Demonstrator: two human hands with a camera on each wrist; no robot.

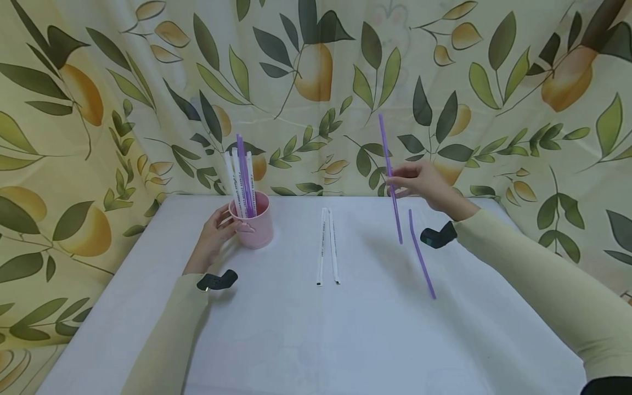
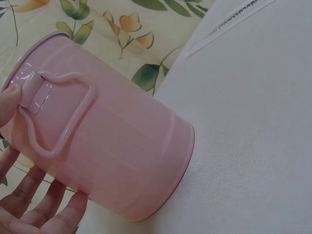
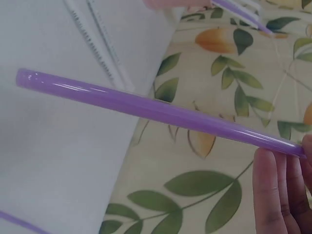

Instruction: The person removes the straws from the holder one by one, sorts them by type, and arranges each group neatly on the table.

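Observation:
My left hand (image 1: 214, 237) holds the side of a pink metal pail (image 1: 260, 226) on the table's left. In the left wrist view the thumb lies by the pail's small wire handle (image 2: 87, 105) and the fingers bend round its wall. White paper-wrapped straws (image 1: 231, 178) and purple straws (image 1: 243, 170) stick up from the pail. On the right, my right hand (image 1: 425, 185) pinches one purple straw (image 1: 396, 206) near its middle, nearly upright and raised above the table. Another purple straw (image 1: 422, 258) lies on the cloth below that hand.
Two white wrapped straws (image 1: 322, 247) lie side by side, nearly parallel, at the middle of the white table (image 1: 296, 340). Behind the table's back edge hangs a curtain (image 1: 345, 131) printed with fruit and leaves. A dark camera mount sits at each wrist.

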